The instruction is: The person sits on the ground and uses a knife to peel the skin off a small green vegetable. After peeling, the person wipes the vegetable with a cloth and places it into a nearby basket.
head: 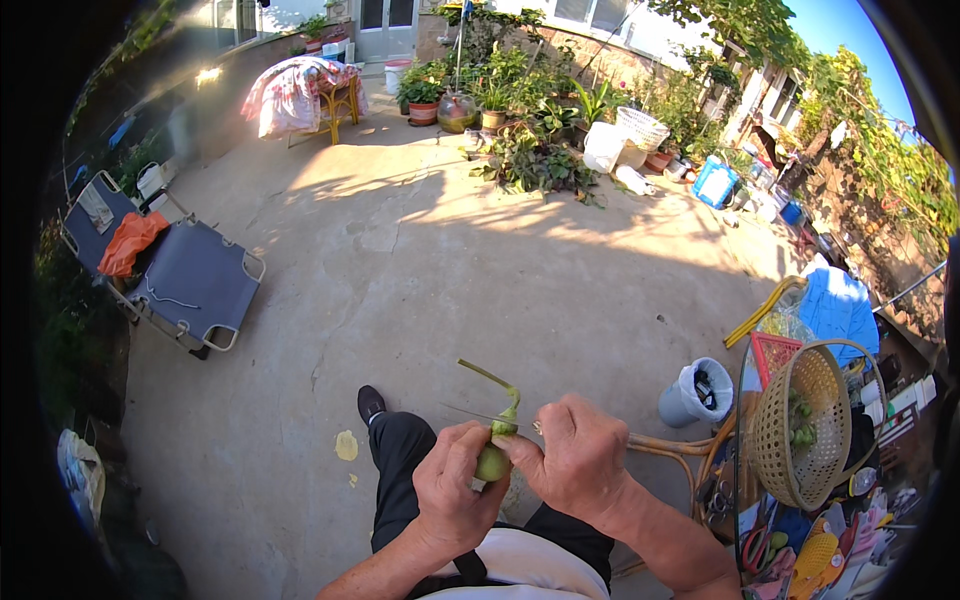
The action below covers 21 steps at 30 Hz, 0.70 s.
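My left hand grips a round green fruit or small gourd from its left side, above my lap. From the fruit's top rises a crooked green stem with a straight end pointing up and left. My right hand is closed on the handle end of a thin blade, likely a knife, mostly hidden in the fist. This blade lies across the neck of the fruit, just under the stem, and my right thumb touches the fruit below it.
At right, a glass-topped table holds a woven basket with green produce, scissors and clutter. Beside it stands a lined waste bin. A folding cot is at left; potted plants and a cloth-covered chair stand farther off.
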Available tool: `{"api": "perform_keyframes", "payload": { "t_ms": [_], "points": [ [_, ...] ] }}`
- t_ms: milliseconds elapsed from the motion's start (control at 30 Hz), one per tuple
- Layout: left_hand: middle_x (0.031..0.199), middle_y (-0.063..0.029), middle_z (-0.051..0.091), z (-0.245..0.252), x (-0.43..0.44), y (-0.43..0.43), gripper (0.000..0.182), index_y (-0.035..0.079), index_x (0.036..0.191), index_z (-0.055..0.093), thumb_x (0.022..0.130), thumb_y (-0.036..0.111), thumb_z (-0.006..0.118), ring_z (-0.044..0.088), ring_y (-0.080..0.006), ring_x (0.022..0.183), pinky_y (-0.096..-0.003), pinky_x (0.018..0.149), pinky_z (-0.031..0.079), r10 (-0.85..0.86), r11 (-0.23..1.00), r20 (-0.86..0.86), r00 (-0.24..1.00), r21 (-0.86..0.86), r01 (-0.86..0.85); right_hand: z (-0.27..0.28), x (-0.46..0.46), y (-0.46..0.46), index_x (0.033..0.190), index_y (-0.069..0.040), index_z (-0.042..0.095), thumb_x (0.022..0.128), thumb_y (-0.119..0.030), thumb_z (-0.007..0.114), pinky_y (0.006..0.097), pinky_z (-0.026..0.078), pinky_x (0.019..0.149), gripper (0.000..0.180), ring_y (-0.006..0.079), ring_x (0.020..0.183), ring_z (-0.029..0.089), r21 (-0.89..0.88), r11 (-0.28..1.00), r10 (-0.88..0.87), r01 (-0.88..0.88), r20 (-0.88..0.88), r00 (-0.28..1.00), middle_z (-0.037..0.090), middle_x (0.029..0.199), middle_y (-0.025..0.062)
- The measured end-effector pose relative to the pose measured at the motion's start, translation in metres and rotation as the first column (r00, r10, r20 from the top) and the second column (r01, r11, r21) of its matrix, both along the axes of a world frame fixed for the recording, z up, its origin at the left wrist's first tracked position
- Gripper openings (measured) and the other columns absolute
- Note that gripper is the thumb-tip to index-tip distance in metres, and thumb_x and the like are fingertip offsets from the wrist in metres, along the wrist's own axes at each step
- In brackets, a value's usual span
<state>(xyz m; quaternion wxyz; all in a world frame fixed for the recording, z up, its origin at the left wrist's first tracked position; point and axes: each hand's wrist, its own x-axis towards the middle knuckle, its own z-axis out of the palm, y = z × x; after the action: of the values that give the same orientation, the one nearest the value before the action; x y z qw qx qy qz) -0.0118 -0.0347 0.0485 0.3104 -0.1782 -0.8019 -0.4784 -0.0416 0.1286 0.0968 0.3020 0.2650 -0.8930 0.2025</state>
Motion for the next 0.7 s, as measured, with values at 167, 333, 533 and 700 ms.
{"api": "perform_keyframes", "payload": {
  "t_ms": [167,333,533,700],
  "points": [
    [0.103,-0.0193,0.067,0.0,-0.004,-0.002,0.058,-0.004,0.116,0.063,0.06,-0.01,0.079,0.069,-0.0344,0.085,-0.0365,0.07,0.057,0.031,0.996,-0.051,0.998,-0.082,-0.035,0.0,0.0,0.0,0.073,-0.009,0.049,0.082,-0.032,0.082,0.038,0.04,0.044,0.041,0.0245,0.052,0.052,0.072,0.997,0.011,-0.011,-0.003,1.0,0.046,0.066,0.0066],
    [0.102,-0.0177,0.067,-0.001,-0.003,-0.001,0.053,-0.003,0.113,0.061,0.064,-0.009,0.08,0.068,-0.0328,0.082,-0.0366,0.067,0.056,0.019,0.998,0.001,1.0,-0.054,-0.019,-0.008,0.007,0.001,0.074,-0.008,0.05,0.084,-0.029,0.081,0.0384,0.04,0.044,0.039,0.0253,0.052,0.053,0.045,0.999,0.015,-0.018,0.059,0.998,0.048,0.066,0.0068],
    [0.108,-0.0068,0.061,0.0,0.005,0.003,0.038,0.001,0.12,0.052,0.089,0.0,0.075,0.06,-0.015,0.091,-0.0322,0.071,0.052,-0.424,0.827,0.367,0.828,0.529,0.189,-0.018,0.008,-0.001,0.076,-0.006,0.052,0.087,-0.027,0.08,0.0399,0.041,0.045,0.037,0.027,0.053,0.055,-0.112,0.994,0.007,0.003,0.089,0.996,0.05,0.067,0.008],
    [0.117,-0.0055,0.061,-0.002,0.005,0.003,0.041,0.001,0.128,0.053,0.094,0.008,0.073,0.059,-0.0128,0.104,-0.0311,0.09,0.051,-0.668,0.379,0.219,0.711,0.923,0.072,-0.029,0.005,-0.002,0.077,-0.005,0.055,0.089,-0.029,0.08,0.0405,0.042,0.044,0.037,0.0278,0.052,0.055,-0.161,0.986,-0.019,0.032,0.079,0.997,0.053,0.067,0.0091]
  ]
}}
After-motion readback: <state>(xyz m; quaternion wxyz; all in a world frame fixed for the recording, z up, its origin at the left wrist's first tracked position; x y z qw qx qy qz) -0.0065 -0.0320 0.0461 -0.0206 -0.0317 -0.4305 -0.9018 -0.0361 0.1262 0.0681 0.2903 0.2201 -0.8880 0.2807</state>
